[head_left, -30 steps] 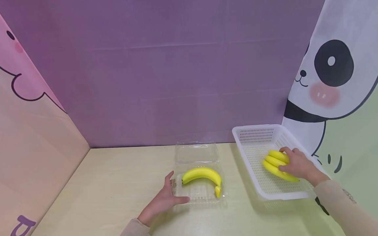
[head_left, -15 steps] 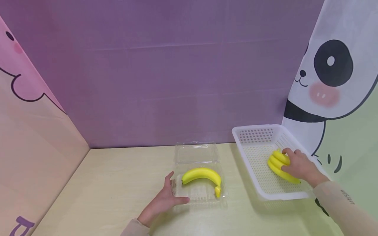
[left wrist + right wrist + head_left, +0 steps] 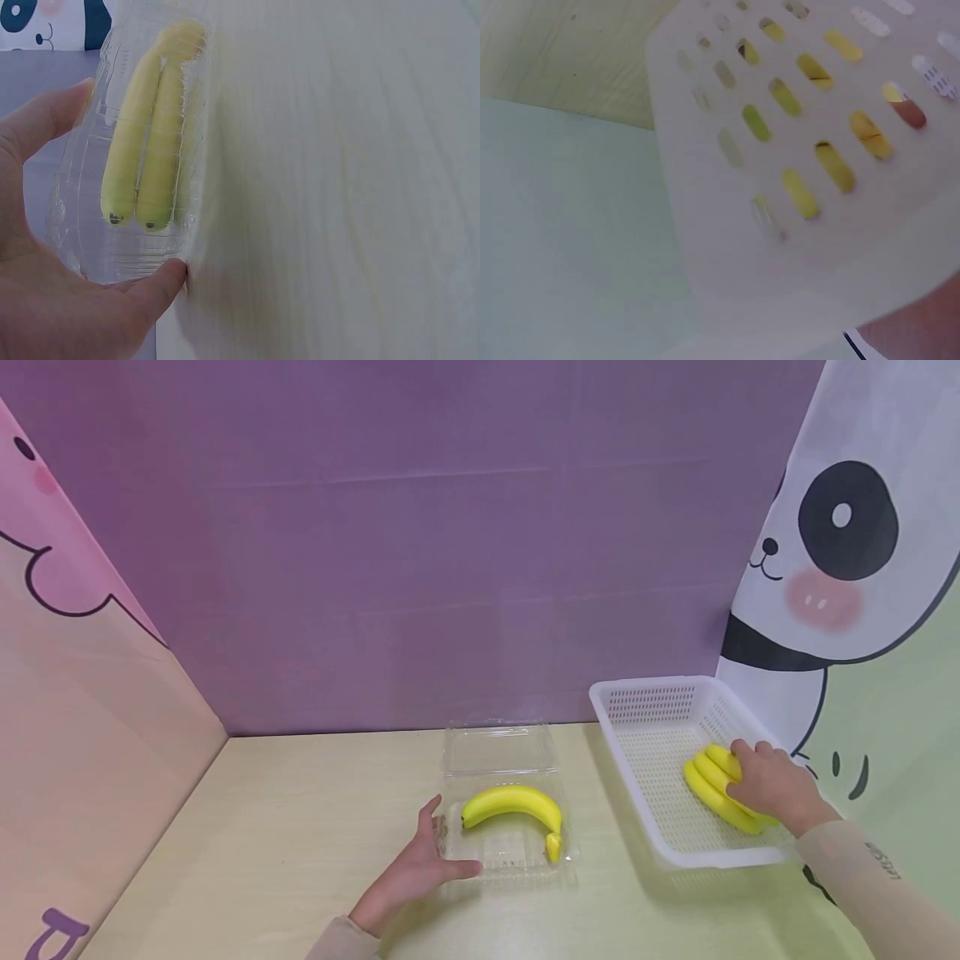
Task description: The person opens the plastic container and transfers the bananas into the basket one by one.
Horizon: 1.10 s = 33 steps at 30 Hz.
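Note:
A clear plastic clamshell box [image 3: 498, 752] lies on the table with its lid tipped back. Inside it a yellow banana [image 3: 517, 800] shows in the head view; through the plastic the left wrist view shows two joined bananas [image 3: 154, 142]. My left hand [image 3: 411, 868] spans the box's near left corner, thumb at the front and fingers along the left side. At the right, my right hand [image 3: 772, 783] grips a bunch of bananas [image 3: 716, 789] inside a white basket [image 3: 626, 777]. The basket's slotted wall [image 3: 705, 187] hides most of that hand in the right wrist view.
The pale wooden table [image 3: 300, 835] extends left and in front of the box. A purple cloth wall [image 3: 375, 568] rises behind, with printed panels at both sides. The basket stands close to the panda panel [image 3: 840, 610].
My right hand has moved slightly right within the basket. The banana bunch has shifted right and turned under it. My left hand, the box and its bananas have stayed in place.

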Available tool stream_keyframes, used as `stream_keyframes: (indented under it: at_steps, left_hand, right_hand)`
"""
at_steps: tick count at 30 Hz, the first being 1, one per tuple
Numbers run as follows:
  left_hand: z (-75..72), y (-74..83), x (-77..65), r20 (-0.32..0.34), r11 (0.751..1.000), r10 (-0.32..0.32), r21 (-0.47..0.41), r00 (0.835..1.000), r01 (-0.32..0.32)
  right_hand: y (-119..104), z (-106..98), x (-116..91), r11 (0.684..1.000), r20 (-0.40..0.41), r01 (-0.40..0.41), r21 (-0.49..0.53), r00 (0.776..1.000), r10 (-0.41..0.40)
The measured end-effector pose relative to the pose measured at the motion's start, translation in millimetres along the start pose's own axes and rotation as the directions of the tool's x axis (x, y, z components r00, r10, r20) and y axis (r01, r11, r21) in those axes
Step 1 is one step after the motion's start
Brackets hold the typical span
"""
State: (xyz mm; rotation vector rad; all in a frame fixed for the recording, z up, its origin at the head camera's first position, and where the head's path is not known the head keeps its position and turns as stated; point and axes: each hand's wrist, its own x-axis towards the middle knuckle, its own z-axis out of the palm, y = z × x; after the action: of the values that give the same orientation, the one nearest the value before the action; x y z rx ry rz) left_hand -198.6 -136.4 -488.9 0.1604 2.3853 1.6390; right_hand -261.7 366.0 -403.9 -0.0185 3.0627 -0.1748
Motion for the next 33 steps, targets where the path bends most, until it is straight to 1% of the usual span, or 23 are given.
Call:
stream_keyframes:
  at_steps: [6, 16, 25, 33]
  left_hand:
    - [0.1, -0.7, 0.6, 0.003, 1.0, -0.001, -0.002, 1.0, 0.001]
    - [-0.7, -3.0, 1.9, 0.013, 1.0, 0.009, -0.01, 1.0, -0.009]
    - [-0.7, -3.9, 2.1, 0.015, 1.0, 0.01, -0.024, 1.0, -0.009]
    - [-0.8, -3.6, 1.8, 0.014, 1.0, 0.012, -0.005, 1.0, -0.012]
  right_hand:
    - [-2.2, -3.8, 2.2, 1.0, -0.009, -0.001, -0.007, 1.0, 0.001]
    - [-18.6, -15.6, 0.8, 0.997, -0.046, -0.044, 0.058, 0.998, 0.046]
    - [-32.4, -23.6, -3.4, 0.996, -0.104, 0.001, 0.087, 0.995, 0.008]
    - [-48.3, -29.6, -9.5, 0.991, -0.153, 0.047, 0.127, 0.988, -0.027]
